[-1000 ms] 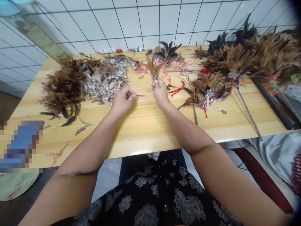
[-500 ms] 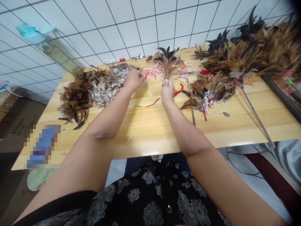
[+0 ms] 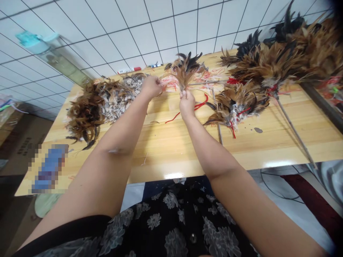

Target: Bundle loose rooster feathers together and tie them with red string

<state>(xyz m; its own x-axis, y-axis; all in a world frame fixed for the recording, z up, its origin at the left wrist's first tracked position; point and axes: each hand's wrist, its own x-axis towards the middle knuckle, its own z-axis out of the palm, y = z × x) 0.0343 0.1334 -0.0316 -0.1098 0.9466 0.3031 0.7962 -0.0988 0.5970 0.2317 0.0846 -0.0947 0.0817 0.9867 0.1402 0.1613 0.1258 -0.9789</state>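
My right hand (image 3: 187,104) is closed around the base of a small feather bunch (image 3: 184,75), whose brown and black tips fan upward. To its left, my left hand (image 3: 151,86) has its fingers pinched together at the right edge of a feather pile (image 3: 103,101). What those fingertips hold is too small to make out. Red string (image 3: 200,103) lies on the table beside my right hand. Pink and white string scraps (image 3: 171,82) are scattered behind both hands.
Feather dusters (image 3: 268,67) with a thin stick (image 3: 294,130) crowd the wooden table's (image 3: 166,150) right side, near a tied feather bundle (image 3: 241,101). A bottle (image 3: 61,62) stands at the back left. Markers (image 3: 129,70) lie along the tiled wall. A pixelated blue item (image 3: 49,169) sits front left.
My right hand and the feather bunch have shifted slightly left, closer to my left hand. The left hand stays by the pile, fingers still pinched. The view has moved a little.
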